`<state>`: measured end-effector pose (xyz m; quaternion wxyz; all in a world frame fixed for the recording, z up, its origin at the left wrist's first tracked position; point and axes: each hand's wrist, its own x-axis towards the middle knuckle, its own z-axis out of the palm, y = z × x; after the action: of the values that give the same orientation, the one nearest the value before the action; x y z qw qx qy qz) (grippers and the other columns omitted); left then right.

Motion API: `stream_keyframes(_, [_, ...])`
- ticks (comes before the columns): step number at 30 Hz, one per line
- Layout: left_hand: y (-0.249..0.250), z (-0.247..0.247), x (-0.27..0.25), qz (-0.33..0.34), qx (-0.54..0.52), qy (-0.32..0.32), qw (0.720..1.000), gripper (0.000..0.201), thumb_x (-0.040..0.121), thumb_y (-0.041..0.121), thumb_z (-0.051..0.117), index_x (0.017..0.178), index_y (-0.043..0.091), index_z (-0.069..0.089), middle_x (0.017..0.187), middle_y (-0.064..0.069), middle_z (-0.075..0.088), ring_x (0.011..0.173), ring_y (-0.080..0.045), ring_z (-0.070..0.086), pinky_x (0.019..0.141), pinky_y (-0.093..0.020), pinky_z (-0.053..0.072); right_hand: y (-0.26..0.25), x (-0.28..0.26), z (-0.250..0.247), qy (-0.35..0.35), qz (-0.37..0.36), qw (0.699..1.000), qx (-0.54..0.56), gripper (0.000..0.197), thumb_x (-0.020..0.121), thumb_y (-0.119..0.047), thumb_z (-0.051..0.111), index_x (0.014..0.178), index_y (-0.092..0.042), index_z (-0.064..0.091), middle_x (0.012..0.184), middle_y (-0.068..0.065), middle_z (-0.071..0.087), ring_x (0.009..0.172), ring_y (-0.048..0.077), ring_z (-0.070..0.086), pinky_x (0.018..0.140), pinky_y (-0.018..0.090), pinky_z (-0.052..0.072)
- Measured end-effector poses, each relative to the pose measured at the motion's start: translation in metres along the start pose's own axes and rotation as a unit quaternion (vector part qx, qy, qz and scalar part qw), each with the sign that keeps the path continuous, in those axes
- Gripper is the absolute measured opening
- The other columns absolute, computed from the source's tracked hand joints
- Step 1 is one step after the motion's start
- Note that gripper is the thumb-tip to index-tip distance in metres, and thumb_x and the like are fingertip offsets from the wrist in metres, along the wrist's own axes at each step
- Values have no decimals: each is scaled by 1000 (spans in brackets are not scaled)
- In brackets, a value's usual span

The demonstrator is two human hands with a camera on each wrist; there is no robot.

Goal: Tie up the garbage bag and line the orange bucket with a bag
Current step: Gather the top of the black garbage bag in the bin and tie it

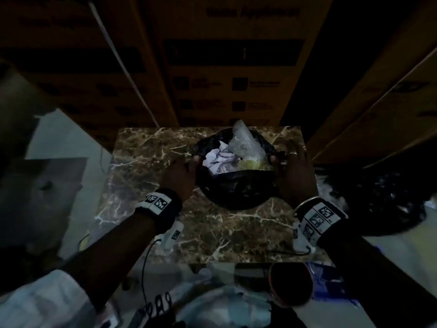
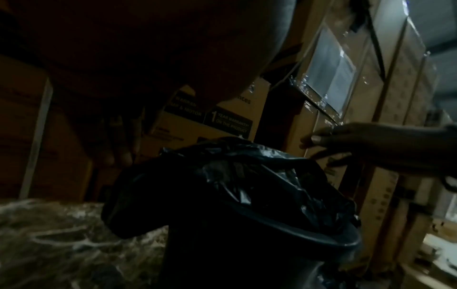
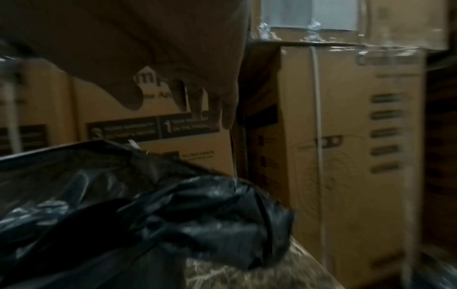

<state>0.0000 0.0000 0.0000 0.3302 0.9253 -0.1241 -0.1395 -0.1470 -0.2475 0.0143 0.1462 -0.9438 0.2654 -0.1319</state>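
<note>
A black garbage bag (image 1: 236, 185) stands open on a marble table top (image 1: 146, 176), full of white paper and clear plastic. In the left wrist view the garbage bag (image 2: 259, 176) lines a dark bin with a rounded rim (image 2: 329, 242). My left hand (image 1: 189, 166) pinches the bag's left edge with thumb and fingers. At the right edge, my right hand (image 1: 281, 162) pinches a fold of the bag. Its fingers (image 3: 197, 101) hang above the crumpled garbage bag (image 3: 173, 205). A round reddish-orange bucket (image 1: 290, 282) sits below the table's near edge.
Tall cardboard boxes (image 1: 231, 67) stand close behind the table and on both sides. A heap of black plastic (image 1: 383, 202) lies to the right of the table. Cables run from both wrist cameras across the near part of the table.
</note>
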Motion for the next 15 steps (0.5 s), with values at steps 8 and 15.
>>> stream_keyframes(8, [-31, 6, 33, -84, -121, -130, 980, 68, 97, 59, 32, 115, 0, 61, 100, -17, 62, 89, -32, 61, 68, -36, 45, 3, -11, 30, -41, 118, 988, 86, 34, 97, -30, 48, 129, -21, 55, 135, 13, 51, 115, 31, 57, 97, 36, 46])
stream_keyframes(15, [-54, 25, 56, -227, -278, -227, 906, 79, 82, 79, 43, 127, 17, 61, 126, -7, 64, 114, -32, 61, 101, -52, 49, 23, -2, 29, -74, 311, 945, 69, 60, 97, -51, 40, 139, -10, 45, 141, 22, 47, 127, 43, 46, 106, 47, 38])
